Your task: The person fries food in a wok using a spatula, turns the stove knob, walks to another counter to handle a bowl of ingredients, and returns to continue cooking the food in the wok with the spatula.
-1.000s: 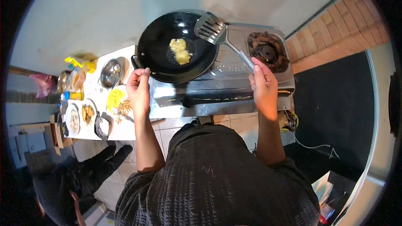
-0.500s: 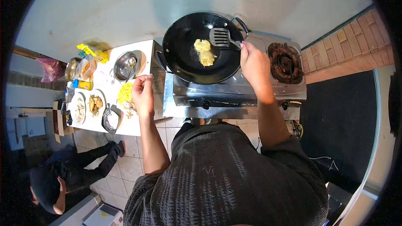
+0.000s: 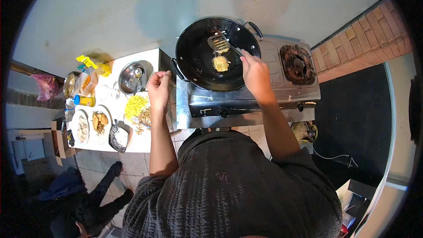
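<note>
My right hand [image 3: 256, 74] grips the handle of a slotted spatula [image 3: 219, 42]. Its blade lies over the upper part of yellow, egg-like food [image 3: 220, 64] in a black wok [image 3: 198, 72], and some of the food shows through the slots. The wok sits on a steel gas stove [image 3: 264, 92]. My left hand [image 3: 158, 89] is raised left of the wok, fingers pinched together; whether anything is between them I cannot make out. Beneath and beside it on the white table lie yellow shreds [image 3: 135, 106] and brown strips [image 3: 144, 117] of food.
On the white table [image 3: 137, 145] are a steel bowl [image 3: 132, 78], oval plates of food [image 3: 81, 125], a small black dish with white contents [image 3: 119, 138] and a yellow jar [image 3: 84, 100]. A bare burner [image 3: 298, 65] is at right. Another person's legs [image 3: 105, 194] show lower left.
The spatula has moved left and down from beside the food onto its upper part. My left hand has shifted slightly right. The view has shifted, and the other person has moved.
</note>
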Tool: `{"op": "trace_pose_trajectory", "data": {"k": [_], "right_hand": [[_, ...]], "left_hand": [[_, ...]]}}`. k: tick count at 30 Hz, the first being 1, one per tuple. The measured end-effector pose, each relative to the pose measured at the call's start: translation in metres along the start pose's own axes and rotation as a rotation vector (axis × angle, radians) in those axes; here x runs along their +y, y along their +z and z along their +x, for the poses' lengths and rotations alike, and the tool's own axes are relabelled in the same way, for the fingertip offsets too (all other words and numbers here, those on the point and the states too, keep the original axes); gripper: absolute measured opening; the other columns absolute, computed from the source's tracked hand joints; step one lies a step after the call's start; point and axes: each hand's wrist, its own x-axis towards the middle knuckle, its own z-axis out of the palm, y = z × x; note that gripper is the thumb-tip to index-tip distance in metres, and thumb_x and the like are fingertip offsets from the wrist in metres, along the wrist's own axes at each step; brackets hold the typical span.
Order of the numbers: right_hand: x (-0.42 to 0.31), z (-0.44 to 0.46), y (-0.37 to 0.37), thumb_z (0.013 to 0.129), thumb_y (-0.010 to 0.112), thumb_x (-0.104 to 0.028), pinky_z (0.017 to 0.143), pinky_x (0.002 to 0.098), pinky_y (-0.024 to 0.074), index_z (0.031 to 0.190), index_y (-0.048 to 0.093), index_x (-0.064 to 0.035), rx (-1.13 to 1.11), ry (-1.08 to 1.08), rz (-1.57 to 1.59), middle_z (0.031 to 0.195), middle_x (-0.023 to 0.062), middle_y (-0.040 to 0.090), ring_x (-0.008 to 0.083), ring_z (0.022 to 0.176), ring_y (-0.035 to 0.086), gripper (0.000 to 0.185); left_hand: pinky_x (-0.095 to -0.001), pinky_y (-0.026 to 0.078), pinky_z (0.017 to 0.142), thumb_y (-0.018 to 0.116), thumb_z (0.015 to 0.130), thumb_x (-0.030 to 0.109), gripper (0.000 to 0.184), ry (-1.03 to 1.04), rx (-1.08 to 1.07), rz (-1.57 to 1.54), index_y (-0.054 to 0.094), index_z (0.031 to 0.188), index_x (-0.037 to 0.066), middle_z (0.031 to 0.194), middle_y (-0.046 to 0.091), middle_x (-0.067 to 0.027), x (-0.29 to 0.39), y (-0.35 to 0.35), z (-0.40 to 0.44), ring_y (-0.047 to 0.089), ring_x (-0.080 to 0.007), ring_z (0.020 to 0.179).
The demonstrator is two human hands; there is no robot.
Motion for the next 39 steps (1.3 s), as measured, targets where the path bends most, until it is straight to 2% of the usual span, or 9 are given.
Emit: {"op": "trace_pose_trajectory", "data": {"k": [2, 7, 9, 12, 22, 31, 39], "right_hand": [[0.001, 0.0, -0.003, 0.085, 0.055, -0.012, 0.059, 0.0443, 0.0445, 0.097, 0.062, -0.0008, 0.024, -0.005, 0.015, 0.072, 0.0209, 0.059, 0.0379, 0.065, 0.057, 0.018], [0.0, -0.006, -0.023, 0.085, 0.054, -0.012, 0.061, 0.0434, 0.0453, 0.097, 0.063, -0.0013, 0.036, 0.035, 0.0, 0.075, 0.0214, 0.06, 0.0377, 0.069, 0.058, 0.018], [-0.002, -0.01, -0.032, 0.086, 0.053, -0.014, 0.067, 0.0387, 0.0479, 0.099, 0.063, -0.0009, -0.046, 0.153, -0.051, 0.085, 0.0219, 0.062, 0.0368, 0.076, 0.061, 0.02], [-0.001, -0.015, -0.036, 0.085, 0.055, -0.014, 0.064, 0.0428, 0.0471, 0.098, 0.063, -0.0028, -0.017, 0.168, -0.076, 0.081, 0.0212, 0.062, 0.0375, 0.073, 0.06, 0.019], [-0.007, -0.014, -0.047, 0.085, 0.055, -0.017, 0.065, 0.0442, 0.047, 0.097, 0.063, -0.004, -0.072, 0.233, -0.143, 0.082, 0.021, 0.062, 0.0385, 0.073, 0.06, 0.02], [-0.005, -0.028, -0.031, 0.088, 0.049, -0.02, 0.066, 0.0463, 0.0465, 0.091, 0.063, -0.0015, -0.125, 0.348, 0.026, 0.078, 0.0223, 0.062, 0.0413, 0.073, 0.059, 0.024], [-0.001, -0.036, -0.03, 0.09, 0.047, -0.022, 0.065, 0.0407, 0.0466, 0.093, 0.063, 0.0, -0.1, 0.473, 0.214, 0.079, 0.0218, 0.062, 0.038, 0.076, 0.061, 0.028]], "left_hand": [[-0.0167, 0.028, 0.049, 0.06, 0.085, 0.015, 0.012, 0.065, 0.005, 0.04, 0.058, 0.082, 0.004, 0.065, 0.049, 0.0068, -0.004, 0.0, 0.005, 0.037, -0.0005, 0.056], [-0.0169, 0.028, 0.049, 0.06, 0.085, 0.015, 0.012, 0.027, -0.018, 0.033, 0.058, 0.081, 0.003, 0.064, 0.048, 0.007, -0.003, 0.0, 0.009, 0.037, -0.0007, 0.055], [-0.017, 0.028, 0.049, 0.06, 0.085, 0.015, 0.012, 0.008, -0.029, 0.039, 0.058, 0.081, 0.003, 0.064, 0.048, 0.007, -0.004, 0.0, 0.012, 0.037, -0.0008, 0.055], [-0.0171, 0.028, 0.049, 0.06, 0.084, 0.015, 0.013, 0.033, -0.03, 0.056, 0.058, 0.081, 0.003, 0.065, 0.049, 0.0069, -0.006, 0.002, 0.015, 0.038, -0.001, 0.056], [-0.0171, 0.028, 0.049, 0.061, 0.084, 0.015, 0.013, 0.032, -0.023, 0.053, 0.058, 0.08, 0.003, 0.065, 0.048, 0.0068, -0.005, 0.001, 0.015, 0.037, -0.0012, 0.056], [-0.0169, 0.026, 0.048, 0.061, 0.084, 0.015, 0.013, -0.006, 0.008, 0.049, 0.058, 0.08, 0.004, 0.064, 0.048, 0.007, -0.01, -0.002, 0.008, 0.036, -0.0007, 0.055], [-0.0169, 0.025, 0.048, 0.061, 0.085, 0.015, 0.012, -0.044, 0.024, -0.009, 0.058, 0.079, 0.004, 0.062, 0.047, 0.008, -0.014, -0.004, 0.003, 0.035, -0.0002, 0.054]]}}
